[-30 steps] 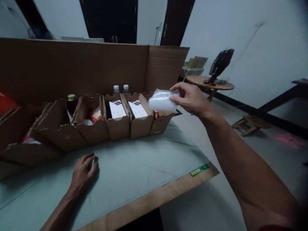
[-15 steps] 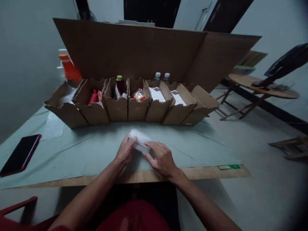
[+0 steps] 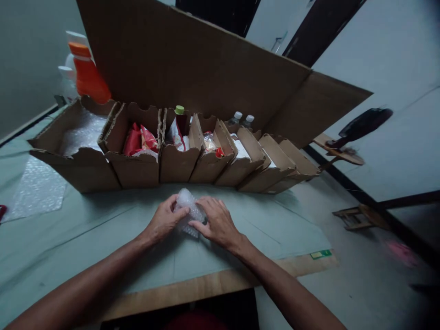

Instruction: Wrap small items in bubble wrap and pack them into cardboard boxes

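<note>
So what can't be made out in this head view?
- What the bubble-wrap bundle contains: the wrap and both hands, left hand and right hand, cover it.
- Contents of the rightmost cardboard compartments: hidden by their own walls.
- The two white-capped bottles: only the caps show above the dividers.
- The dark object on the side table: blurred.
- A red thing at the left edge: cut off.

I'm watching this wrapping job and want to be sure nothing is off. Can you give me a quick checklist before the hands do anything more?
1. Both hands on the bubble wrap bundle: ok; left hand and right hand grip it.
2. Bundle resting on the table: ok.
3. What is inside the bundle: cannot tell.
4. Row of cardboard boxes upright behind the hands: ok.
5. Spare bubble wrap sheet lies flat at left: ok.
</note>
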A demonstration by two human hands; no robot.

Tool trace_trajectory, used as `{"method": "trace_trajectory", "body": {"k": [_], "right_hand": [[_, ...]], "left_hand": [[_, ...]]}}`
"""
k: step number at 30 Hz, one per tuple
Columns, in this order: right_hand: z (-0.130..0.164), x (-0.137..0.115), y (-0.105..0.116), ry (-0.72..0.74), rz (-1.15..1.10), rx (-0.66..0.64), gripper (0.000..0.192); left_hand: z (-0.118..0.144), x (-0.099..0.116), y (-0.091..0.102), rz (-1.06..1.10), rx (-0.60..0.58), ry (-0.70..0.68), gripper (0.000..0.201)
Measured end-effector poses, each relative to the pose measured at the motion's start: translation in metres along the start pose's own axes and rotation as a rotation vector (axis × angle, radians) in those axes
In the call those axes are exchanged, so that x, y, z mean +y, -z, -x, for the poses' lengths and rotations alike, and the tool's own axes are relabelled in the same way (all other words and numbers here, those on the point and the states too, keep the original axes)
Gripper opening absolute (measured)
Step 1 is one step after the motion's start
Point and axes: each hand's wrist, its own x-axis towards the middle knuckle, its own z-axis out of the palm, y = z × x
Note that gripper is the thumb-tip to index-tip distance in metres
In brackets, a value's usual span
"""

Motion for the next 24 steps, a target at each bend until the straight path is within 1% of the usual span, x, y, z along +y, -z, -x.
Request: {"method": "trace_trajectory", "body": {"k": [2,4,5,6,8,9,10,11,12,14,15,16,17,18,19,20,21,22,23,24], "right_hand": [[-0.014,0.002,0.0,-0.052,-0.164,-0.062,0.035],[-0.024,0.004,0.001,-0.136,-0.429,-0.104,0.026],[-0.026,0.005,0.002,-0.184,-0.584,-0.118,0.025],[-0.026,0.006,0.003,-0.233,-0.743,-0.133,0.027],[-0.017,0.011,0.005,-0.34,-1.017,-0.164,0.037],[-0.009,0.015,0.005,-0.396,-1.107,-0.177,0.044],[0.0,0.02,0.005,-0.449,-1.152,-0.185,0.05],[0.011,0.027,0.005,-0.497,-1.143,-0.175,0.054],[0.022,0.033,0.005,-0.54,-1.075,-0.128,0.054],[0.04,0.042,0.006,-0.579,-0.816,0.023,0.045],[0.045,0.042,0.007,-0.556,-0.662,0.107,0.038],[0.048,0.039,0.007,-0.494,-0.516,0.185,0.032],[0.048,0.034,0.007,-0.394,-0.391,0.239,0.028],[0.045,0.026,0.005,-0.267,-0.293,0.257,0.026],[0.041,0.017,0.003,-0.123,-0.219,0.238,0.027],[0.037,0.01,0.0,0.012,-0.157,0.187,0.028],[0.033,0.006,-0.003,0.115,-0.107,0.113,0.029],[0.03,0.007,-0.006,0.172,-0.068,0.035,0.028],[0.03,0.012,-0.008,0.184,-0.037,-0.021,0.026],[0.032,0.023,-0.009,0.162,-0.01,-0.044,0.024]], "left_hand": [[-0.003,0.01,0.01,-0.015,-0.025,0.016,0.06],[-0.004,0.02,0.017,0.033,-0.052,0.062,0.068],[-0.004,0.025,0.02,0.066,-0.059,0.091,0.067],[-0.003,0.029,0.023,0.092,-0.063,0.117,0.063],[0.0,0.035,0.028,0.109,-0.076,0.161,0.055],[0.001,0.036,0.03,0.097,-0.094,0.183,0.052],[0.003,0.036,0.032,0.074,-0.118,0.208,0.05],[0.004,0.035,0.034,0.045,-0.144,0.232,0.048],[0.006,0.032,0.035,0.013,-0.167,0.254,0.047],[0.011,0.026,0.034,-0.043,-0.199,0.283,0.045],[0.014,0.022,0.033,-0.062,-0.206,0.289,0.044],[0.018,0.019,0.031,-0.074,-0.208,0.289,0.043],[0.021,0.016,0.028,-0.083,-0.208,0.286,0.043],[0.025,0.015,0.025,-0.092,-0.21,0.28,0.043],[0.028,0.014,0.022,-0.102,-0.213,0.27,0.043],[0.03,0.015,0.019,-0.119,-0.213,0.259,0.043],[0.032,0.016,0.017,-0.145,-0.209,0.25,0.043],[0.034,0.018,0.017,-0.182,-0.194,0.243,0.043],[0.035,0.02,0.018,-0.224,-0.167,0.241,0.042],[0.035,0.021,0.02,-0.269,-0.133,0.245,0.042]]}}
